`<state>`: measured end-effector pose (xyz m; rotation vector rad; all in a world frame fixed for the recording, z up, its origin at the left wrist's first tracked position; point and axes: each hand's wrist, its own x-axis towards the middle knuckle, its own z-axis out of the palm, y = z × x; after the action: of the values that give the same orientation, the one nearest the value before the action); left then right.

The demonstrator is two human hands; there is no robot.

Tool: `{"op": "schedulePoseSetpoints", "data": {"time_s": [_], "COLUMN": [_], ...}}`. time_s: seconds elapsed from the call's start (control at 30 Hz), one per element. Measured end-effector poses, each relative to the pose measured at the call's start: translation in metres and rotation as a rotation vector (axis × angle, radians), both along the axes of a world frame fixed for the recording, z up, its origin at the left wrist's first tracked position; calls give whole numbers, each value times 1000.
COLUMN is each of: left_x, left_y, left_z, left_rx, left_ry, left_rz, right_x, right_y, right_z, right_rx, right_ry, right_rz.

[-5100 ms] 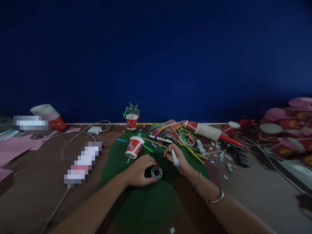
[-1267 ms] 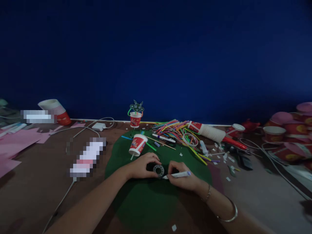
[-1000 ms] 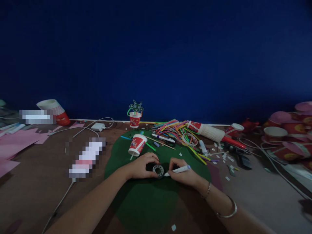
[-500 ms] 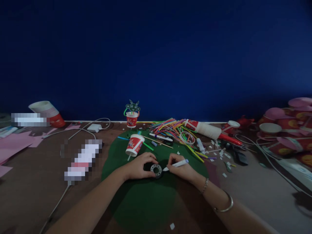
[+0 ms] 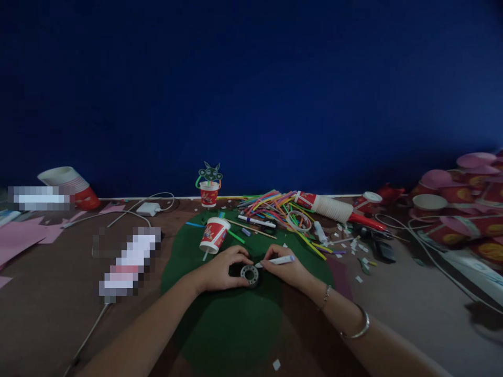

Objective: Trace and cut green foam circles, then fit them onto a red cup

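Observation:
My left hand [image 5: 223,268] curves its thumb and fingers around a small round ring, a tape roll by its look [image 5: 242,274], pressing it to the dark green paper [image 5: 231,335]. In my right hand [image 5: 288,269] is a white marker [image 5: 280,261] with a pale violet end, pinched like a pen. Its tip points left and lies beside the upper right edge of the roll; I cannot tell whether it touches. Just beyond my left hand a red and white paper cup [image 5: 214,235] leans, with straws sticking out of it.
Behind stands a paper cup figure [image 5: 209,193] with straw arms. Colourful straws [image 5: 271,204], a second marker [image 5: 257,221] and a stack of cups [image 5: 332,208] lie beyond my hands. Paper scraps [image 5: 358,279] are scattered at right, decorated cups [image 5: 458,199] far right, pink paper [image 5: 23,238] at left.
The marker tip has shifted from the right side of the roll up along its edge, and the pen lies flatter. My left hand stays on the roll. The view has moved slightly.

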<state>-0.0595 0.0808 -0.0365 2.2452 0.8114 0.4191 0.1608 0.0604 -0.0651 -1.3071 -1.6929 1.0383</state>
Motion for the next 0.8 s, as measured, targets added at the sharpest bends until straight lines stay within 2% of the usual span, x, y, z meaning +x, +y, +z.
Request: {"op": "schedulePoseSetpoints", "data": {"time_s": [0.5,0.8], "left_x": [0,0], "left_y": [0,0], "left_z": [0,0], "left_rx": [-10,-6], "left_ry": [-14,-19], "left_rz": [-8,-10], "right_x": [3,4], "right_y": [-1,-5], "right_z": [3,4], "right_rx": [-33,-64], "right_ry": [-17,26], "right_rz": [-19,26]}}
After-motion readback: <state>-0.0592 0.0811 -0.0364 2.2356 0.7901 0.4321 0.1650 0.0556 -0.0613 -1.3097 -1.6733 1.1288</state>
